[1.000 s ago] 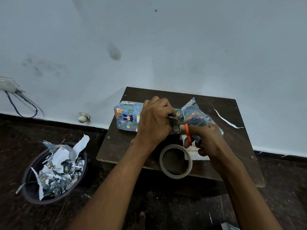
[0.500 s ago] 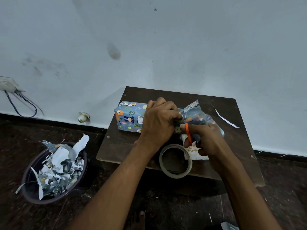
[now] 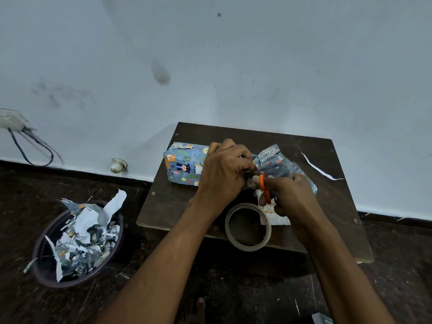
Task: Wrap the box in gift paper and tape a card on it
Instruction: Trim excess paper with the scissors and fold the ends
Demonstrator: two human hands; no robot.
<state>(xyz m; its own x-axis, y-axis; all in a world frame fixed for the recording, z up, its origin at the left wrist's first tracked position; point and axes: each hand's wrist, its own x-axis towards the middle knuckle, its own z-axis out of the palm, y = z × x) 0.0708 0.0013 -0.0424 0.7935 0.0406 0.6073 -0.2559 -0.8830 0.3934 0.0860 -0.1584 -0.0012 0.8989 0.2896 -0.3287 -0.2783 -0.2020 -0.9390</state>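
**Trimming the loose end, almost no movement**

Barely anything has shifted in the last second: the left hand [image 3: 225, 173] has slid slightly along the box [image 3: 184, 166] and still pinches the paper by the loose flap [image 3: 278, 164]. The right hand [image 3: 292, 195] keeps gripping the orange scissors [image 3: 264, 187] there. So I'd say that end is still being trimmed, not taped. The card [image 3: 275, 215] waits under the right hand, touching the tape roll [image 3: 248, 228]. Dark wooden worktop [image 3: 327, 160], pale wall, dark floor, a bin [image 3: 77, 242] of scraps at left.
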